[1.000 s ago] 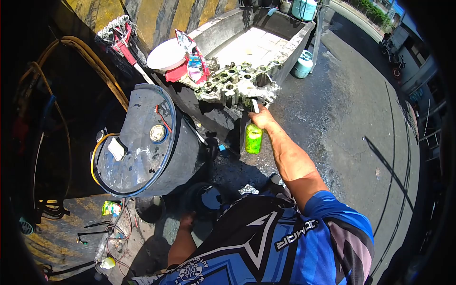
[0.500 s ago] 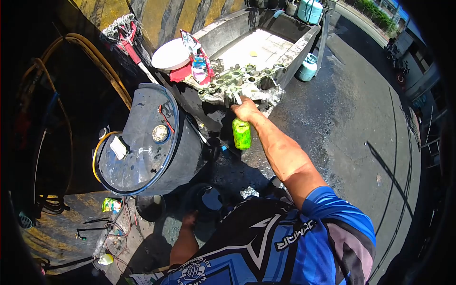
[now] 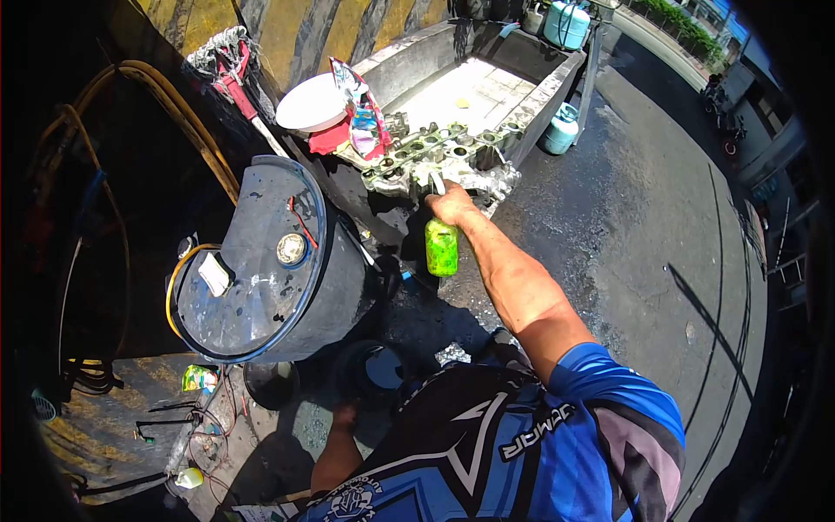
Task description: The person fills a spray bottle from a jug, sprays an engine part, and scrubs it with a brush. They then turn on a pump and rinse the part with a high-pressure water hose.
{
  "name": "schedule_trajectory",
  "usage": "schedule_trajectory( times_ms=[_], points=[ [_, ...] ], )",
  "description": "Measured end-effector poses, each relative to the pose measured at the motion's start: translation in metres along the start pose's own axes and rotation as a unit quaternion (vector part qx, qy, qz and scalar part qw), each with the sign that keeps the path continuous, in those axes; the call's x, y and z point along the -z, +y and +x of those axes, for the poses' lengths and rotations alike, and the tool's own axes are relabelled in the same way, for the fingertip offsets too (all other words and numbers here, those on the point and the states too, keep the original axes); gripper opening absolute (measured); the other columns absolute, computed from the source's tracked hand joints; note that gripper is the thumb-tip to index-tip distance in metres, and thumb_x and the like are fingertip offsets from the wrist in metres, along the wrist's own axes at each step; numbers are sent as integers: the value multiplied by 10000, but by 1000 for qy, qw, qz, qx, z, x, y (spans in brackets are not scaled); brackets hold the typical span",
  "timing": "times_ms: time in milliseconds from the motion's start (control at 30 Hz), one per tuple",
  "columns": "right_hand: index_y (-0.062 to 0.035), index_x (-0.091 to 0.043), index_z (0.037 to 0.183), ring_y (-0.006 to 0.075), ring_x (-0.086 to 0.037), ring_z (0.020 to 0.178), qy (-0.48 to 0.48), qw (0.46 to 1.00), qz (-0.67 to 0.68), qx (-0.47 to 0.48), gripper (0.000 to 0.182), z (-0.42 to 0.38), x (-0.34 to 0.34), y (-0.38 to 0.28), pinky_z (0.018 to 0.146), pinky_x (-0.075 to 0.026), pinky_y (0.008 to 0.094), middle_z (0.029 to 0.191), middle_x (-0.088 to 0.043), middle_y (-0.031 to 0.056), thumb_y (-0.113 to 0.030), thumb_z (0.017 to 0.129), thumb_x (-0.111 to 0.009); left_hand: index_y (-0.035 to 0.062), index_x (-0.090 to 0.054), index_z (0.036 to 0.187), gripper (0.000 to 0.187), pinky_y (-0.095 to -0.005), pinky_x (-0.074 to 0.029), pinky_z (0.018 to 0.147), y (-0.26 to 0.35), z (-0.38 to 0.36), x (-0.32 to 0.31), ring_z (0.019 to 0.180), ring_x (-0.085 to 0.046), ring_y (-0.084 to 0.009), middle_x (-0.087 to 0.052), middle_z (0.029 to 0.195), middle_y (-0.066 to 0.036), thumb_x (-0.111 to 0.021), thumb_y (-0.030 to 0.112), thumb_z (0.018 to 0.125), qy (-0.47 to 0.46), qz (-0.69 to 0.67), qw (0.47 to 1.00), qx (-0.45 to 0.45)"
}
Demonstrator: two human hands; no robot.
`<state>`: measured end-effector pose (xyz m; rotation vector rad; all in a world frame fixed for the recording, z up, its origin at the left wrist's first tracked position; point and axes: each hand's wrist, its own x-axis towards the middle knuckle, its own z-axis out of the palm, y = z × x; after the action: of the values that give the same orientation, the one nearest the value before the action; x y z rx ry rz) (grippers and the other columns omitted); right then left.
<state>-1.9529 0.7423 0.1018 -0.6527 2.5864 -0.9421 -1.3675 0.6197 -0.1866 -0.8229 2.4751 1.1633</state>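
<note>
Stretched out ahead, my right hand [image 3: 450, 204] is wrapped round the neck of a spray bottle [image 3: 442, 250] with bright yellow-green liquid. The bottle hangs upright, its white head pointing at a greasy metal engine part [image 3: 452, 157] with several round openings, which lies on the near edge of a concrete trough [image 3: 544, 100]. My left hand [image 3: 345, 414] is low in the shade by a dark bucket [image 3: 372, 369]; its fingers are too dim to make out.
A blue drum [image 3: 248, 304] stands at left, bearing a white block [image 3: 215, 274] and a red-handled tool [image 3: 302, 221]. Beside the trough are a white basin [image 3: 311, 103], a mop [image 3: 235, 87] and a teal gas cylinder [image 3: 561, 130]. Hoses [image 3: 174, 109] hang at far left.
The view has shifted very slightly. My right hand keeps its grip on the spray bottle in front of the engine part, and my left hand stays low by the bucket.
</note>
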Motion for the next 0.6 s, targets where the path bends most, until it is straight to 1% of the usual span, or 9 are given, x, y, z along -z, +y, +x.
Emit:
schedule_trajectory(
  times_ms=[33,133,233,267,367,433,467,567,600],
  points=[
    [22,-562,1211,374,-572,1114,5,1000,-22,15,569,6,-4,6,959,-451,382,1194,-594,258,-329,773,-650,59,-636,1103,293,-452,-478,916,1,3,3,1040,-601,-389,-633,1122,-202,-592,175,838,4,4,1000,5],
    [14,-571,1207,355,-609,1047,54,998,20,6,538,-17,15,-4,933,-464,381,1139,-631,232,-299,778,-663,34,-642,1084,364,-426,-482,888,11,4,22,1007,-627,-353,-648,1101,-193,-624,313,851,72,168,961,-206],
    [4,-592,1187,280,-636,943,38,991,130,23,474,-18,33,19,872,-483,354,1058,-673,170,-231,783,-672,30,-616,1141,427,-395,-472,875,47,3,29,993,-630,-291,-655,1089,-165,-626,356,865,52,-81,995,41],
    [-15,-614,1165,193,-621,877,14,974,225,24,420,-28,51,17,820,-485,311,1006,-687,106,-159,775,-668,29,-610,1155,444,-386,-469,867,54,5,29,987,-629,-273,-657,1084,-155,-629,367,867,49,-140,984,95],
    [3,-626,1134,166,-611,893,-66,937,335,74,410,-34,104,34,818,-478,294,1006,-688,68,-44,726,-619,26,-608,1162,456,-371,-471,820,50,5,21,956,-621,-248,-659,1058,-135,-641,367,862,69,-242,954,163],
    [19,-622,1132,175,-610,906,-98,935,336,55,425,-38,143,35,826,-476,296,1016,-687,70,-12,709,-602,27,-614,1149,434,-369,-476,785,37,13,4,930,-622,-251,-659,1037,-137,-645,351,860,123,-340,901,240],
    [14,-616,1144,163,-608,919,-131,932,337,21,426,-36,156,35,827,-478,300,1023,-687,73,-30,720,-613,29,-619,1127,421,-369,-478,757,32,11,-1,895,-616,-241,-656,1002,-128,-653,349,855,128,-333,912,200],
    [13,-551,1274,213,-615,993,-109,989,103,14,591,-3,172,56,880,-474,324,1123,-660,144,-141,720,-687,38,-630,1062,382,-365,-483,682,51,9,-9,788,-593,-210,-635,891,-104,-673,346,839,137,-334,911,200],
    [-1,-519,1318,258,-611,1027,-126,990,56,38,664,12,172,66,906,-466,335,1169,-638,182,-192,711,-708,43,-632,1039,369,-363,-485,663,80,6,-4,751,-581,-200,-621,850,-97,-678,347,835,132,-352,882,283]
  ],
)
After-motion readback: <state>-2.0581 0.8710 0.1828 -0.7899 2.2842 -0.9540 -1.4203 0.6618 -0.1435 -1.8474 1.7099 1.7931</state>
